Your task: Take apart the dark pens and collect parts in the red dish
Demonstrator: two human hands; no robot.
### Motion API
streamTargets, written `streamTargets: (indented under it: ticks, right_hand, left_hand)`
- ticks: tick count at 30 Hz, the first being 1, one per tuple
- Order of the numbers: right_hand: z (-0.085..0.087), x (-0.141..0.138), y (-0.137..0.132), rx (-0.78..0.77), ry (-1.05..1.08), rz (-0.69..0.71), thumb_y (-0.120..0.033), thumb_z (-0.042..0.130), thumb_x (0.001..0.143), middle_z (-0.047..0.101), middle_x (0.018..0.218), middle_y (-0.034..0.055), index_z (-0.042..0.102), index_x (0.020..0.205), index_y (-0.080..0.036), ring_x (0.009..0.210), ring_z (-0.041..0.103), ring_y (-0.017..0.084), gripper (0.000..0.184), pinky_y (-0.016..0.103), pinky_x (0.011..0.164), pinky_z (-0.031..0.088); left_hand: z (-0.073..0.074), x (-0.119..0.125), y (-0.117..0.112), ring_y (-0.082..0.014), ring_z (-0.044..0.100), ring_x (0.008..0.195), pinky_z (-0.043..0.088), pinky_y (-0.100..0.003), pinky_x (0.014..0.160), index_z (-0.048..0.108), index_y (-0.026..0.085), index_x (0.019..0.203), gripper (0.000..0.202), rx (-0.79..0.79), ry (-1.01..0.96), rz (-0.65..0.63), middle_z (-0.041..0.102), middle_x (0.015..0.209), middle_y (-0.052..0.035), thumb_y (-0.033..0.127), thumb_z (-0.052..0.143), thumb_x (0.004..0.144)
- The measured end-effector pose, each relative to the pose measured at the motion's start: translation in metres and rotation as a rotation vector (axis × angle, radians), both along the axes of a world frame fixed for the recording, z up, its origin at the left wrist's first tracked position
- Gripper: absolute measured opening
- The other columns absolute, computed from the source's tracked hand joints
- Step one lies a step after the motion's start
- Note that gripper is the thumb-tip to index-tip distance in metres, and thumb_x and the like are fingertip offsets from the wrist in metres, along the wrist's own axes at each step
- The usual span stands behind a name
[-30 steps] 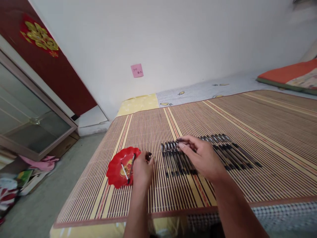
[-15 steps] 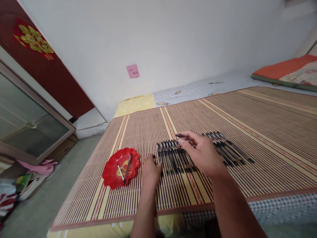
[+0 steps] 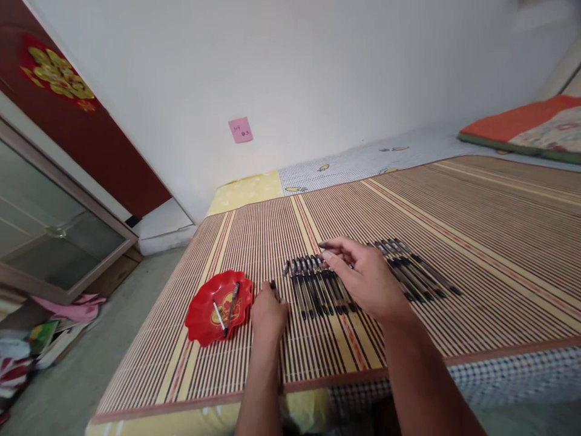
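A row of black pens lies side by side on the striped mat, caps toward the wall. My left hand is at the row's left end, fingers closed on a black pen, most of it hidden by the hand. Just past it, a short dark pen cap lies at the end of the row. My right hand hovers over the middle of the row, thumb and forefinger apart with no object visible between them; it hides some pens. More pens lie to its right.
A red scalloped plate left of my left hand holds a dark pen and a white stick-like piece. The bed mat ends at a front edge near me. A folded orange quilt lies at far right.
My left hand has shifted slightly left, taking the leftmost pen away from the row; a short cap stays where its top was. My right hand has barely moved.
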State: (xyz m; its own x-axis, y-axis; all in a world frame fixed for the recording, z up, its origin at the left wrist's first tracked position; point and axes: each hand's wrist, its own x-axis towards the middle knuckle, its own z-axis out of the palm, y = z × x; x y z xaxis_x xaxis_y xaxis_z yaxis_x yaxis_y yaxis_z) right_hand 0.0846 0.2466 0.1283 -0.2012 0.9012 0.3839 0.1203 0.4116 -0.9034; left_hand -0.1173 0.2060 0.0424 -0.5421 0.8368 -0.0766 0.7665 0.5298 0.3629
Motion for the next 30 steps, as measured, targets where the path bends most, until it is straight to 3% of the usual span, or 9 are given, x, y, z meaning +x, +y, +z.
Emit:
streamTargets:
  ticks: [5,10,12,21,27,30]
  right_hand:
    - [-0.001,-0.001,0.0,0.001,-0.013,-0.002,-0.036,0.06,0.092,0.075,0.09,0.0083,0.071,0.105,-0.017,0.081,0.07,0.02,0.025,0.035,0.075,0.056]
    - [-0.002,-0.001,0.001,0.006,-0.018,0.01,-0.036,0.06,0.093,0.075,0.092,0.0092,0.07,0.107,-0.017,0.083,0.071,0.021,0.026,0.036,0.077,0.056]
    - [-0.001,-0.001,0.0,0.008,-0.014,0.008,-0.035,0.06,0.092,0.075,0.091,0.0091,0.07,0.106,-0.016,0.082,0.071,0.021,0.025,0.036,0.077,0.056]
    - [0.0,0.001,-0.001,-0.011,-0.002,0.008,-0.035,0.06,0.093,0.076,0.094,0.0089,0.071,0.108,-0.017,0.085,0.071,0.021,0.026,0.037,0.079,0.058]
    - [0.001,0.002,-0.001,0.004,0.009,-0.008,-0.034,0.06,0.092,0.075,0.09,0.0085,0.071,0.106,-0.017,0.082,0.071,0.021,0.025,0.036,0.076,0.058]
    - [0.002,0.003,-0.001,0.007,0.011,-0.006,-0.034,0.06,0.092,0.075,0.09,0.0085,0.071,0.105,-0.016,0.081,0.07,0.02,0.025,0.036,0.076,0.058]
  left_hand:
    - [-0.002,-0.003,0.0,-0.0282,0.07,0.098,0.046,-0.033,0.08,0.057,0.013,0.118,0.036,0.109,-0.018,0.069,0.073,0.103,-0.0152,0.014,0.064,0.082]
    - [-0.003,0.001,0.004,-0.0219,0.068,0.082,0.045,-0.029,0.07,0.063,0.014,0.095,0.009,0.255,-0.146,0.048,0.07,0.087,-0.0085,0.015,0.062,0.086]
    - [-0.005,0.004,0.005,-0.0201,0.067,0.081,0.044,-0.027,0.069,0.063,0.014,0.094,0.009,0.265,-0.185,0.016,0.071,0.087,-0.0076,0.016,0.065,0.085]
    - [-0.009,0.017,0.005,-0.0256,0.069,0.102,0.045,-0.03,0.079,0.063,0.015,0.105,0.028,0.147,-0.115,-0.007,0.072,0.108,-0.0131,0.025,0.075,0.083]
    - [-0.003,0.013,0.003,-0.027,0.07,0.102,0.045,-0.031,0.08,0.061,0.015,0.108,0.027,0.095,-0.09,-0.002,0.073,0.11,-0.0148,0.018,0.069,0.082]
    - [-0.003,0.011,0.003,-0.0288,0.071,0.1,0.045,-0.032,0.077,0.062,0.013,0.111,0.027,0.082,-0.061,0.001,0.074,0.105,-0.0168,0.024,0.067,0.086]
